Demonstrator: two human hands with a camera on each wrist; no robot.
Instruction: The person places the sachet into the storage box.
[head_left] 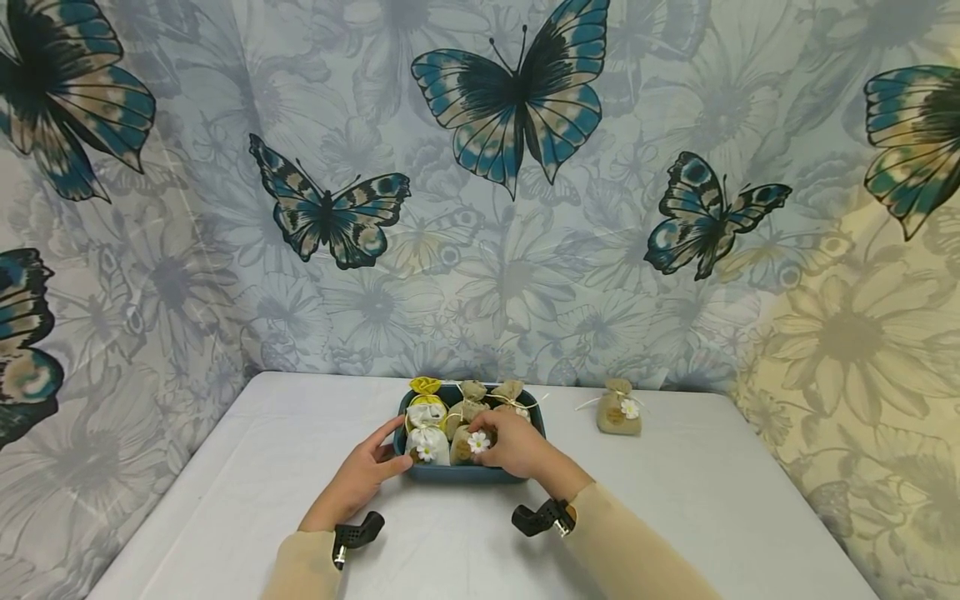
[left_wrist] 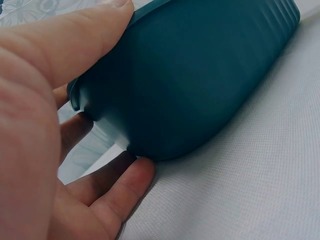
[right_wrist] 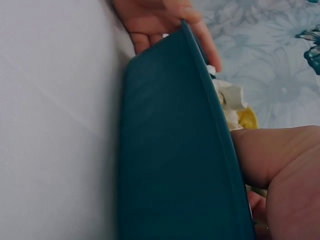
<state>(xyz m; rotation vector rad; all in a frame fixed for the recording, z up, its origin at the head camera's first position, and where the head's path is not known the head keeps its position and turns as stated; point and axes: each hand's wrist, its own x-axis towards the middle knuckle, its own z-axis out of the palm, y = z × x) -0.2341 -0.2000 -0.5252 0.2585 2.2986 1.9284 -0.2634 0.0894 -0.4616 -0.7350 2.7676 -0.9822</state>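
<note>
A dark teal bin [head_left: 468, 474] stands on the white table with small drawstring pouches in it. My left hand [head_left: 363, 472] grips its left end, thumb [left_wrist: 95, 42] at the rim and fingers along the outer wall [left_wrist: 190, 85]. Inside the bin, my right hand [head_left: 517, 443] holds a burlap pouch [head_left: 462, 446] with a white flower at the front; its fingertips are partly hidden. Beside that pouch sits a white pouch [head_left: 429, 444] with a flower. Behind are a yellow-topped white pouch [head_left: 426, 410] and two more burlap pouches [head_left: 472, 392].
Another burlap pouch [head_left: 619, 410] with a white flower stands on the table [head_left: 705, 492] to the right of the bin. A butterfly-and-flower cloth [head_left: 517, 275] hangs behind the table and along both sides.
</note>
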